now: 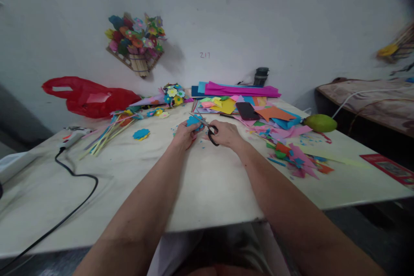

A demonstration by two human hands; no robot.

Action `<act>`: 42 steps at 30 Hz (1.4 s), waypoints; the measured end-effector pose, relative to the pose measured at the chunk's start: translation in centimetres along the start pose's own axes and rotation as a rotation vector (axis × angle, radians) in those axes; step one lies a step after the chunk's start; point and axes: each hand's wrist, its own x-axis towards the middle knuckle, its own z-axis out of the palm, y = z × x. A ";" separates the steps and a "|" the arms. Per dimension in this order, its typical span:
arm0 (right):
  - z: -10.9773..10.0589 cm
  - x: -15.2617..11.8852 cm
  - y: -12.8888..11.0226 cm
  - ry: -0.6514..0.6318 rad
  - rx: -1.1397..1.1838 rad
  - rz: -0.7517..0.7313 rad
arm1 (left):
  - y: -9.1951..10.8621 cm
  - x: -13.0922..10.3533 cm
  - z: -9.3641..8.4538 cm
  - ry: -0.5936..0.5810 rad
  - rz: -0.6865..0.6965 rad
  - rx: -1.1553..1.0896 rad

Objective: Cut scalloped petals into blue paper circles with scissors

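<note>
Inside the near tabletop edge (pixel 210 223), left hand (pixel 184 135) pinches blue paper (pixel 192 121), likely flimsy, best held by its rim; right hand (pixel 228 133) clasps scissors (pixel 207 124).

1. The left hand (pixel 185 135) covered part of the blue paper (pixel 194 121) with its fingers, so its full outline escaped me.
2. The right hand (pixel 226 133) hid some of the scissors (pixel 207 124); where the blades met the paper was too small to judge.
3. A white object (pixel 13 163) was cut off at the left edge.
4. The right edge cut off a wall decoration (pixel 396 47) and a cloth-covered surface (pixel 365 99).
5. Print on the red card (pixel 386 168) was too blurred to read.
</note>
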 end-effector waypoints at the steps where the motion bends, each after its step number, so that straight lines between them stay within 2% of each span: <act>1: 0.0 0.0 0.0 0.001 0.001 0.001 | 0.0 0.0 0.0 0.001 0.001 -0.005; 37: 0.5 0.3 0.5 -0.029 0.007 0.013 | 0.6 -0.5 0.3 0.046 -0.034 -0.015; 42: 0.5 0.3 0.6 -0.037 -0.003 0.014 | 0.7 -0.4 0.1 0.087 -0.030 0.061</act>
